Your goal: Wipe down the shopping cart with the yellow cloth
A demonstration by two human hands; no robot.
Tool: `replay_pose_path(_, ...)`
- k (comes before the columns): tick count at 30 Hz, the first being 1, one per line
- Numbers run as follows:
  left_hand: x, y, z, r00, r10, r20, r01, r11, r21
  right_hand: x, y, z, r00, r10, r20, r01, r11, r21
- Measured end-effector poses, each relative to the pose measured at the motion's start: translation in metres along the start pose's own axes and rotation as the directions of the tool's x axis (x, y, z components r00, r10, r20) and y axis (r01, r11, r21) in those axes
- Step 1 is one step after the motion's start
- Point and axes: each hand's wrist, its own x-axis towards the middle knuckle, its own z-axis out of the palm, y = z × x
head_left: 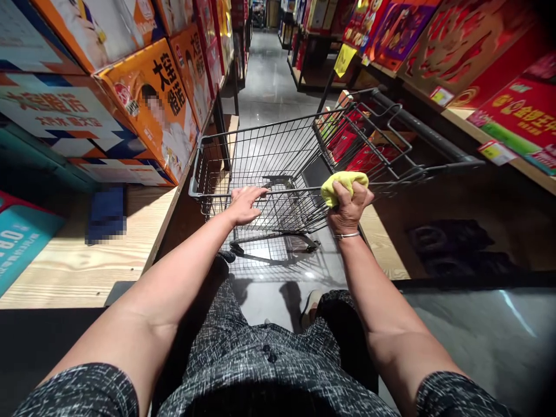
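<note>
From my remote seat I see the shopping cart [290, 191] just ahead in the aisle, its handle [434, 136] toward the right. My left hand [244, 206] lies on the near rim, fingers loosely extended; my right hand [348, 209] is clenched around a yellow cloth [330, 190] at that rim. Orange boxes [141, 133] stand left, a red box [521, 110] right.

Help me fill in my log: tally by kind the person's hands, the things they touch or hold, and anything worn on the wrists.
Hands: 2 (left hand, right hand)
Shopping cart: 1
Yellow cloth: 1
Bracelet: 1
Total: 5
</note>
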Motion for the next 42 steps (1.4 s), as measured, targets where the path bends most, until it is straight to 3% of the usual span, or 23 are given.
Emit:
replay_pose_path(2, 0.0, -0.003, -0.001, 1.0, 0.008, -0.005, -0.008, 1.0, -0.01, -0.009, -0.002, 0.009, 1.0, 0.016, 0.018, -0.016, 1.0, -0.007)
replay_pose_path(5, 0.001, -0.008, 0.0, 0.999, 0.026, -0.027, -0.027, 1.0, -0.011, -0.051, -0.011, 0.037, 0.972, 0.068, 0.226, -0.069, 0.998, -0.004)
replay_pose_path(8, 0.002, -0.012, 0.0, 0.999, 0.037, -0.035, -0.037, 0.999, -0.004, -0.102, -0.023, 0.066, 0.849, 0.111, 0.516, -0.108, 0.993, -0.036)
replay_pose_path(10, 0.002, -0.012, 0.001, 0.999, 0.036, -0.031, -0.036, 0.999, 0.002, -0.128, -0.03, 0.081, 0.755, 0.124, 0.644, -0.113, 0.992, -0.058)
replay_pose_path(13, 0.001, -0.011, 0.0, 0.999, 0.026, -0.024, -0.026, 1.0, 0.015, -0.146, -0.036, 0.094, 0.648, 0.079, 0.758, -0.091, 0.996, -0.026)
replay_pose_path(16, 0.0, -0.009, 0.0, 1.0, 0.021, -0.022, -0.02, 1.0, 0.016, -0.142, -0.035, 0.097, 0.592, 0.023, 0.806, -0.063, 0.998, 0.018)
replay_pose_path(19, -0.001, -0.009, 0.0, 1.0, 0.011, -0.022, -0.011, 1.0, 0.005, -0.125, -0.028, 0.085, 0.637, 0.017, 0.771, -0.05, 0.999, 0.019)
replay_pose_path(22, -0.001, -0.009, 0.0, 1.0, 0.005, -0.026, -0.005, 1.0, -0.008, -0.094, -0.014, 0.056, 0.751, 0.015, 0.66, -0.041, 0.999, 0.024)
replay_pose_path(26, -0.001, -0.009, 0.0, 1.0, 0.002, -0.031, -0.003, 1.0, -0.021, -0.036, 0.016, 0.003, 0.949, -0.008, 0.314, -0.002, 1.0, 0.031)
replay_pose_path(28, -0.001, -0.008, -0.001, 1.0, 0.002, -0.03, -0.003, 1.0, -0.018, -0.009, 0.031, -0.018, 0.994, 0.006, 0.113, -0.006, 1.0, 0.0)
replay_pose_path(31, -0.002, -0.007, -0.001, 1.0, 0.003, -0.029, -0.003, 1.0, -0.012, 0.008, 0.046, -0.027, 0.997, 0.048, -0.059, -0.051, 0.998, -0.043)
replay_pose_path(34, -0.001, -0.007, -0.002, 1.0, 0.0, -0.021, 0.0, 1.0, -0.005, -0.012, 0.047, -0.006, 0.996, 0.086, -0.03, -0.087, 0.995, -0.054)
replay_pose_path(38, 0.0, -0.007, -0.001, 1.0, 0.01, -0.021, -0.01, 1.0, -0.003, -0.078, 0.029, 0.045, 0.955, 0.183, 0.232, -0.176, 0.983, -0.052)
replay_pose_path(42, 0.001, -0.008, 0.001, 1.0, 0.005, -0.02, -0.005, 1.0, -0.002, -0.136, 0.005, 0.082, 0.79, 0.259, 0.556, -0.257, 0.963, -0.084)
